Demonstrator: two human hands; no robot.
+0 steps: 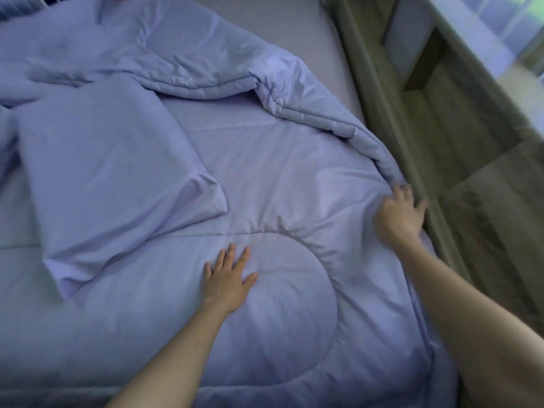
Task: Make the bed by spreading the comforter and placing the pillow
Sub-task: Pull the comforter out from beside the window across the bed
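A lavender quilted comforter [282, 178] lies rumpled over the bed, its far part folded back in a thick roll. A pillow [112, 178] in the same lavender cover rests on the comforter at the left. My left hand [228, 278] presses flat on the comforter with straight, spread fingers. My right hand [400, 213] grips the comforter's right edge where it meets the bed's side; its fingertips are hidden in the fold.
Bare fitted sheet [288, 28] shows at the far end of the bed. A grey-green headboard shelf unit [459, 136] with open compartments runs along the right side. A window [500, 16] is at the top right corner.
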